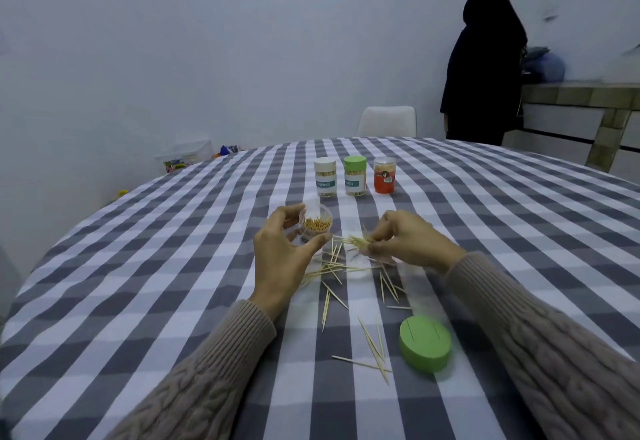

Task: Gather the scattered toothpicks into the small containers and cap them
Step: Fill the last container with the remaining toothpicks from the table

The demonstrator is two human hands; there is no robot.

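Left hand (280, 249) gripping open toothpick container (316, 224), right hand (405, 240) pinching toothpick bundle (358, 240) above scattered toothpicks (332, 273) on checked desk (138, 266)

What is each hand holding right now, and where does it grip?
The left hand grips the open clear container round its side wall. The right hand pinches a small bundle of toothpicks near one end, in its fingers.

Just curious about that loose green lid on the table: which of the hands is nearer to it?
The right hand. It pinches toothpicks above the table, beyond the green lid. The left hand holds the open container, farther off to the left.
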